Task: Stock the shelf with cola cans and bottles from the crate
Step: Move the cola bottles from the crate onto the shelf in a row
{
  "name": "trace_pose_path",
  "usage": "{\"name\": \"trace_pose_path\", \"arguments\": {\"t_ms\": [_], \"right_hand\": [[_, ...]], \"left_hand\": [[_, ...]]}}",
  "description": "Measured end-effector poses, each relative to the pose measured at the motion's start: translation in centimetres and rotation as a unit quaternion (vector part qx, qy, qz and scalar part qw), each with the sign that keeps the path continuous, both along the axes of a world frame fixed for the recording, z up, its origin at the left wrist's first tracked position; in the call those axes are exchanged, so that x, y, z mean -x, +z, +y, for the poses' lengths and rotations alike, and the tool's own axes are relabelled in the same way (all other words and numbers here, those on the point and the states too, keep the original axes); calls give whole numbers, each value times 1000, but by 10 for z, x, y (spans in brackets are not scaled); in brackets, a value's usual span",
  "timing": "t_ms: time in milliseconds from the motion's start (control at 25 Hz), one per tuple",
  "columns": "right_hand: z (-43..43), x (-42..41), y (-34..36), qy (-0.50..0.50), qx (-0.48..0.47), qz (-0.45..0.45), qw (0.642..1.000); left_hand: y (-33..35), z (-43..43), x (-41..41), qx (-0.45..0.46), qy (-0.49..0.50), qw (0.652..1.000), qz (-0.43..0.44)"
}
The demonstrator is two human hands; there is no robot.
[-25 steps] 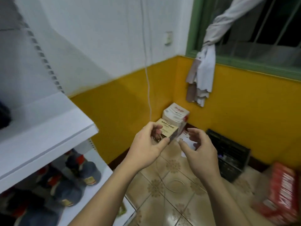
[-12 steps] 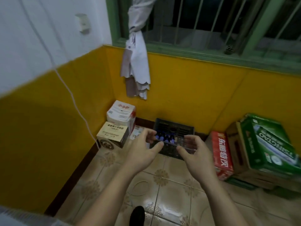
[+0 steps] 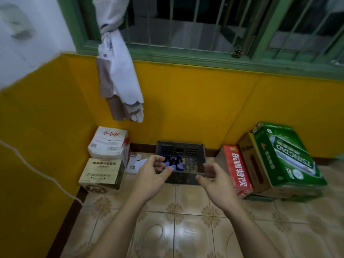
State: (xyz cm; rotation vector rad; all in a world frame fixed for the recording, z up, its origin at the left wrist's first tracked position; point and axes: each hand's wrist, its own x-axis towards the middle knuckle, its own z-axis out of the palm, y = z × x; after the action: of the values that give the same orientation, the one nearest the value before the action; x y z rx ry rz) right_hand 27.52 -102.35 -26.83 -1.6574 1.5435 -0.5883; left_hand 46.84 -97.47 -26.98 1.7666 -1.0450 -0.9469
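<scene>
Head view, left hand (image 3: 150, 176), right hand (image 3: 214, 181), crate (image 3: 179, 148)

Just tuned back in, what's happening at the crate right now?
A person holds both bare hands out toward the dark crate on the tiled floor by the yellow wall. The left hand and right hand are loosely curled and hold nothing. A few blue-labelled bottles stand in the crate's left part, not yet picked. A red carton sits to its right, a tan box to its left. No shelf is in view.

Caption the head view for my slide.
Open left hand and right hand reach toward the dark crate of bottles on the floor.
</scene>
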Motion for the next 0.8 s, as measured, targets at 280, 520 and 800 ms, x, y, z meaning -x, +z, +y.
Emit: {"name": "trace_pose_path", "arguments": {"t_ms": [280,520,800], "right_hand": [[-85,7,-28,-47,-62,-21,997],[-209,6,-88,-24,-153,-51,987],[-366,5,-181,7,-289,-34,957]], "left_hand": [[-22,-89,-1,-37,-13,998,53],[-69,-198,5,-121,21,990,74],[-149,-325,24,-251,93,961,76]]}}
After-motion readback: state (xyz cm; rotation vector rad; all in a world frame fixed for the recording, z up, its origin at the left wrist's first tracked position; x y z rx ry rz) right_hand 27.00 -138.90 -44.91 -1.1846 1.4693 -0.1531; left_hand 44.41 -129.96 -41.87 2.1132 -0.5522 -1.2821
